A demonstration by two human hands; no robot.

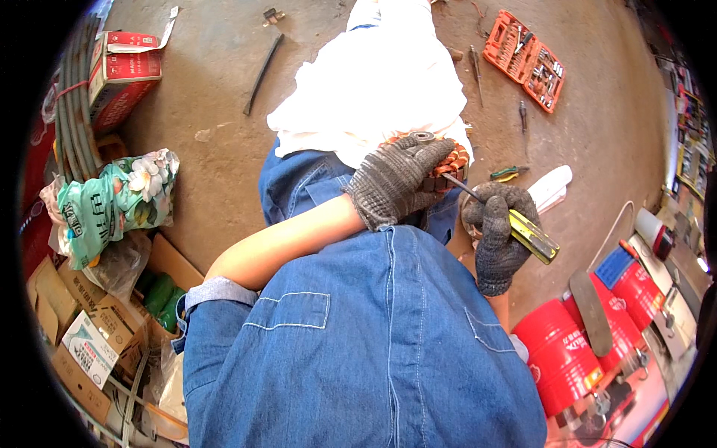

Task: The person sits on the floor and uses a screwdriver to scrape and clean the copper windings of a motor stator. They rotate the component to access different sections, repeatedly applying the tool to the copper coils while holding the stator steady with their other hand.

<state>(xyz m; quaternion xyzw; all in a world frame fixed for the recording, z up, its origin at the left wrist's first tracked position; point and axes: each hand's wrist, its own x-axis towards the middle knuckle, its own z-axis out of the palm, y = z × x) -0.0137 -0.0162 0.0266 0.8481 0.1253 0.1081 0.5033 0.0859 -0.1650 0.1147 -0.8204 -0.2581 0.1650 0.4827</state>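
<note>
Both of my hands wear dark knit gloves. My left hand point(399, 175) is closed around a motor rotor point(455, 158) with orange-copper windings, held over my lap. A round metal bearing end point(423, 137) shows above the fingers; the rotor's underside is hidden by the hand. My right hand point(499, 231) grips a screwdriver point(535, 239) with a yellow handle. Its thin shaft points up and left, and the tip meets the rotor's edge by the windings. A white cloth point(370, 97) spreads over my legs just beyond the rotor.
On the floor to the right lie pliers point(509, 173), two slim tools and an open orange socket set point(515, 45). A black strip point(264, 75) lies far left. Red drums point(560, 355) stand at right; a red box point(127, 71), floral bag point(119, 198) and cartons point(89, 347) at left.
</note>
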